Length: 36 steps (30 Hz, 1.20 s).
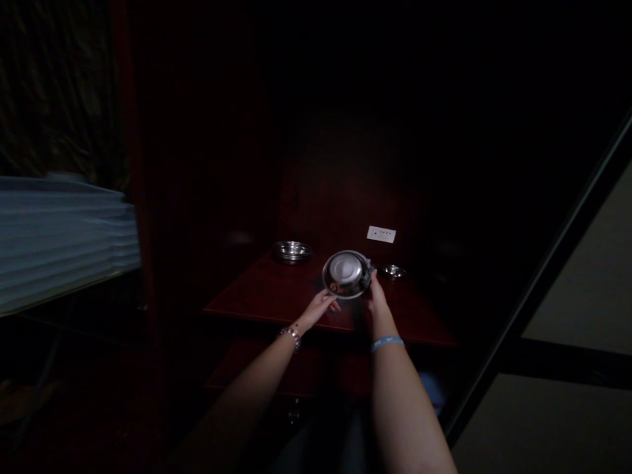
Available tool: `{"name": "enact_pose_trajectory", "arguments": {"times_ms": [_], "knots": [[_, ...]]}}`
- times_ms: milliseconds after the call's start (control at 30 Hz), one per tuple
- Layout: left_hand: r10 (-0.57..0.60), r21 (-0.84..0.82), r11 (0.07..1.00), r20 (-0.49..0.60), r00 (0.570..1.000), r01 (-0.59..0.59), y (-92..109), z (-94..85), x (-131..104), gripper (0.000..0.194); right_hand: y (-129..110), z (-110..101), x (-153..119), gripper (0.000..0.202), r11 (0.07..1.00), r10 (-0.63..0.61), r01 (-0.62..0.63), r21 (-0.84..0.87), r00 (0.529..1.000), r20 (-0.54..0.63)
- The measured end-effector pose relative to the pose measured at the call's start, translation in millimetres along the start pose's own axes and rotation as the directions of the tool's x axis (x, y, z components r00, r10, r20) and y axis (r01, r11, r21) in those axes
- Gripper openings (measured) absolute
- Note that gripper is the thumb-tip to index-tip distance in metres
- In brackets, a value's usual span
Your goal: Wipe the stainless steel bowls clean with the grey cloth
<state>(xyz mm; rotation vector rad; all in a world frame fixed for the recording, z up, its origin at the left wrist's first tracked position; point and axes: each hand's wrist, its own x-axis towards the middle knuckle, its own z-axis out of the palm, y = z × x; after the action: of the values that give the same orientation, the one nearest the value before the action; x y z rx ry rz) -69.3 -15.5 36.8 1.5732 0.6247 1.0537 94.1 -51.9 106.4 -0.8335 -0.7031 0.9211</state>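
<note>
A metal bowl (348, 268) is held up over the middle of the dark red shelf (257, 296), inward of its front edge, with its underside turned to the wearer. The left hand (320, 305) pinches the rim at the lower left; the right hand (378, 293) is closed on the right side, together with a grey item (368, 271) too small to tell.

Near the shelf's back left corner stands a stack of bowls (292, 251), and red wood shows from there to the front left corner. Toward the back right, just beyond the right hand, sits a small bowl (394, 271), below a white socket panel (381, 234) on the back wall. The held bowl lies between these two, with a gap on the stack's side wider than that on the right.
</note>
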Motion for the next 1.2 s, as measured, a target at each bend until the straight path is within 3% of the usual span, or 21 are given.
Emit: {"name": "enact_pose_trajectory", "arguments": {"times_ms": [100, 233, 400, 567, 800, 1200], "knots": [[0.015, -0.019, 1.000, -0.029, 0.999, -0.016, -1, 1.6, -1, 0.028, 0, 3, 0, 0.049, 0.998, 0.057, -0.057, 0.020, 0.998, -0.004], [0.021, -0.014, 1.000, -0.052, 0.998, -0.021, -3, 1.6, 0, 0.023, 1, 5, 0, 0.050, 0.999, 0.039, -0.040, 0.037, 0.999, 0.024], [-0.008, 0.003, 1.000, -0.053, 0.999, 0.009, 0, 1.0, 1, 0.020, 1, 4, 3, 0.049, 0.996, 0.081, -0.080, 0.028, 0.995, -0.056], [-0.033, 0.015, 0.999, -0.028, 0.999, 0.033, 2, 0.6, 0, 0.017, 3, 0, 6, 0.046, 0.998, 0.032, -0.027, 0.053, 0.995, -0.095], [0.005, -0.014, 1.000, -0.020, 1.000, -0.005, -3, 1.4, 2, 0.027, 8, 0, 8, 0.045, 0.999, -0.039, 0.041, 0.022, 0.996, -0.077], [0.021, -0.026, 0.999, -0.071, 0.997, -0.023, -9, 2.9, 4, 0.028, 12, 0, 16, 0.044, 1.000, -0.022, 0.023, 0.013, 0.997, -0.069]]}}
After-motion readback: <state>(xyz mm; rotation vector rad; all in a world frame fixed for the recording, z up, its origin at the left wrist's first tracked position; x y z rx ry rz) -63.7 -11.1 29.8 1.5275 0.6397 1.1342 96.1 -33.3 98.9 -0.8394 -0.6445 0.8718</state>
